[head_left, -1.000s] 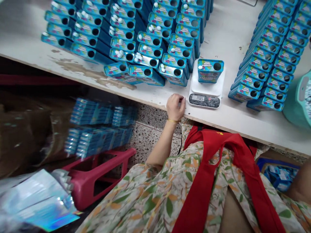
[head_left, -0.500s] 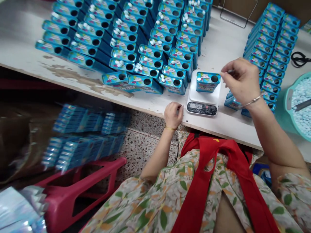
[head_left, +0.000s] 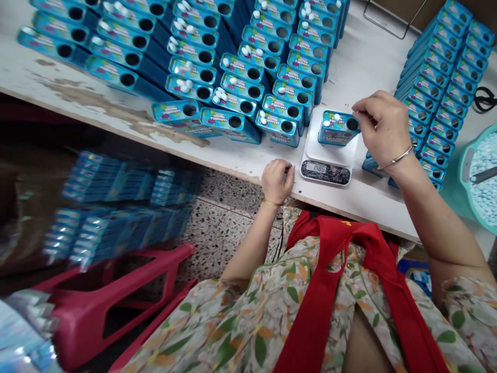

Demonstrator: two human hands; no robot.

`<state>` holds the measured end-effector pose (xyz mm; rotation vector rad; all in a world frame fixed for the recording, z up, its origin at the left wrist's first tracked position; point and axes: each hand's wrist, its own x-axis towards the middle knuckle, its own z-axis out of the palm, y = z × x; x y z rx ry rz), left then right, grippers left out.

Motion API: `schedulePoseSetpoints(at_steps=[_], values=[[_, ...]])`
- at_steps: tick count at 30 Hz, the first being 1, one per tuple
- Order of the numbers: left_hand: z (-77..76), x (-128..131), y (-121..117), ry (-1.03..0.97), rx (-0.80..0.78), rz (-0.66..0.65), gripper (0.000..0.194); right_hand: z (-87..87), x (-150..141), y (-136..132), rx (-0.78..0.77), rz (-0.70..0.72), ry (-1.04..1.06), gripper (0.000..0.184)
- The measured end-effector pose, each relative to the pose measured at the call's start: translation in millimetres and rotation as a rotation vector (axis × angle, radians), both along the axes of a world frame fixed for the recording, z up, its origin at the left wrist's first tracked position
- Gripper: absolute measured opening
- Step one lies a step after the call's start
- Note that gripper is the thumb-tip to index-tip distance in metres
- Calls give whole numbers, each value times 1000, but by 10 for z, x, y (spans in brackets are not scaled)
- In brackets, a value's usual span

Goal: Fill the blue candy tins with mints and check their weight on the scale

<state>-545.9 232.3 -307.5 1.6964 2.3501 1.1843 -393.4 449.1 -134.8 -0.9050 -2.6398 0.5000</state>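
Observation:
A blue tin point(head_left: 338, 135) with a dark round opening stands upright on a small white digital scale point(head_left: 326, 173), whose display seems to read 1485. Two white candies point(head_left: 332, 120) lie on the tin's top, left of the opening. At the tin's upper right corner, my right hand point(head_left: 384, 122) is closed in a pinch, fingertips at or touching the edge. A small pale spot shows between its fingers, too little to name. Curled and closed, my left hand point(head_left: 277, 180) rests at the table's front edge, left of the scale, with nothing visible in it.
Rows of similar tins point(head_left: 240, 93) fill the table's left, many with white candies on top. More tins point(head_left: 437, 124) stand in rows at right, beside a turquoise basin point(head_left: 458, 166) of candies. Black scissors point(head_left: 485, 99) lie behind the basin. A pink stool point(head_left: 89, 305) stands below left.
A second white candy now shows on top of the tin on the scale. My right hand has stayed at the tin's right corner. The view has shifted slightly; my left hand stays put.

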Motion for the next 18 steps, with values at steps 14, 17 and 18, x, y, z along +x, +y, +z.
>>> schedulePoseSetpoints(at_steps=[14,17,18], values=[[-19,-2,-5,12,31,8,16,-754,801,-748,-288,-233,-581,51],[-41,-5,-7,-17,10,18,17,-876,678,-744,-294,-270,-618,50],[-48,-7,-7,-23,5,19,17,-890,648,-737,-283,-284,-610,47]])
